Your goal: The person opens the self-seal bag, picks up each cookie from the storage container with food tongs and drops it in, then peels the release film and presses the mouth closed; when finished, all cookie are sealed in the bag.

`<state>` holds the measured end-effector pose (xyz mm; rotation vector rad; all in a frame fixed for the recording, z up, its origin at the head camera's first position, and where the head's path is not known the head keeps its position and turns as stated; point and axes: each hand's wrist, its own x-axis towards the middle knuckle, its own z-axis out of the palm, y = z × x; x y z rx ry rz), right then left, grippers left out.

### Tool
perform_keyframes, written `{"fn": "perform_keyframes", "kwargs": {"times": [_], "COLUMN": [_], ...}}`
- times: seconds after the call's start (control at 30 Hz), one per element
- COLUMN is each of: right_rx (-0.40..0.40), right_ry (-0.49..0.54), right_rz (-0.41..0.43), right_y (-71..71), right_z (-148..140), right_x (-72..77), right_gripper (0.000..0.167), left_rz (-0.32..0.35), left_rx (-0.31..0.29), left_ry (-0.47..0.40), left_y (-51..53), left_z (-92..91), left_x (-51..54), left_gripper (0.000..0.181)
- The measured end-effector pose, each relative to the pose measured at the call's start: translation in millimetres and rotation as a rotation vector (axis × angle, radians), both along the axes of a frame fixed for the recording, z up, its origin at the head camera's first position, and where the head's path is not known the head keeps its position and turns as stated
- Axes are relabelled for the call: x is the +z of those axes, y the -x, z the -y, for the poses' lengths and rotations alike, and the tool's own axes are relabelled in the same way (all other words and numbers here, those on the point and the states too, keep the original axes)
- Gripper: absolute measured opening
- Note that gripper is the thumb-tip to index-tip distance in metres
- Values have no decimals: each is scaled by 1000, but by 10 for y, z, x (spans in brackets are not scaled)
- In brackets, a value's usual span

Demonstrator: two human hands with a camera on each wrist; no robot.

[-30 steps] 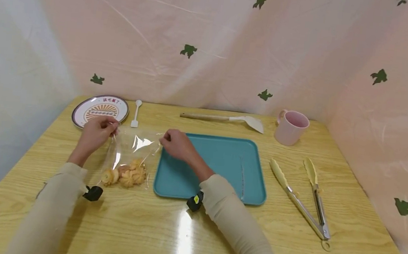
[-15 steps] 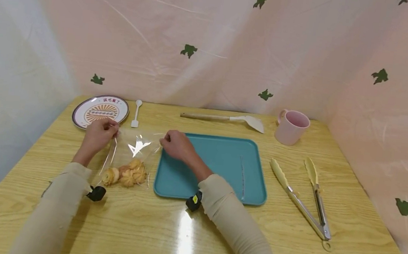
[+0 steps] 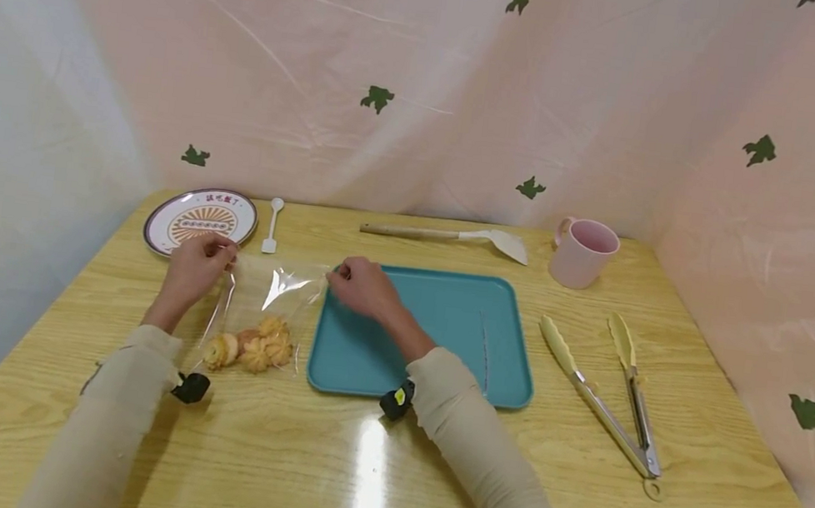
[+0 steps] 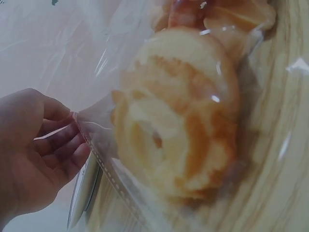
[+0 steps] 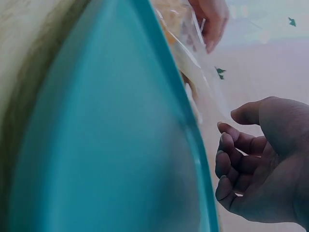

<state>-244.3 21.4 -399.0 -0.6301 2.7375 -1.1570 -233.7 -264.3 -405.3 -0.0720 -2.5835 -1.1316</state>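
A clear plastic bag (image 3: 275, 289) with several cookies (image 3: 256, 350) at its bottom lies to the left of the teal tray (image 3: 436, 333). My left hand (image 3: 196, 268) pinches the bag's upper left corner; the left wrist view shows thumb and forefinger on its red-tinged edge, a swirled cookie (image 4: 159, 130) showing through the film. At the upper right corner, my right hand (image 3: 366, 287) holds the film's tip between thumb and forefinger, over the tray's left end. Its other fingers (image 5: 231, 159) are curled, with nothing visible in them.
Behind the left hand is a patterned plate (image 3: 203, 218), beside a small white spoon-like utensil (image 3: 272, 226). A wooden-handled spatula (image 3: 447, 237) lies at the back. On the right are a pink mug (image 3: 583, 256) and spread tongs (image 3: 605, 402). A thin strip (image 3: 484, 355) lies on the tray.
My right hand has shifted slightly to the right at the bag's corner. The left hand stays at the opposite corner, and the cookies have barely moved.
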Motion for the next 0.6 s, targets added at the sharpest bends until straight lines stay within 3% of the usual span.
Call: {"fn": "perform_keyframes", "kwargs": {"times": [0.13, 0.3, 0.47, 0.6], "right_rx": [-7, -31, -74, -117], "right_ry": [51, 66, 60, 46], "right_rz": [2, -6, -10, -26], "right_y": [-22, -57, -86, -163], "right_z": [-180, -485, -819, -1105], "right_x": [48, 112, 171, 249], "right_gripper": [36, 32, 30, 30], "left_rz": [-22, -81, -135, -141], "left_rx": [25, 9, -27, -76], "left_ry": [30, 27, 32, 97], "left_y": [-18, -36, -83, -146], "left_z": [-22, -76, -121, -147], "left_x": [24, 81, 178, 284], "left_gripper": [22, 23, 26, 37]}}
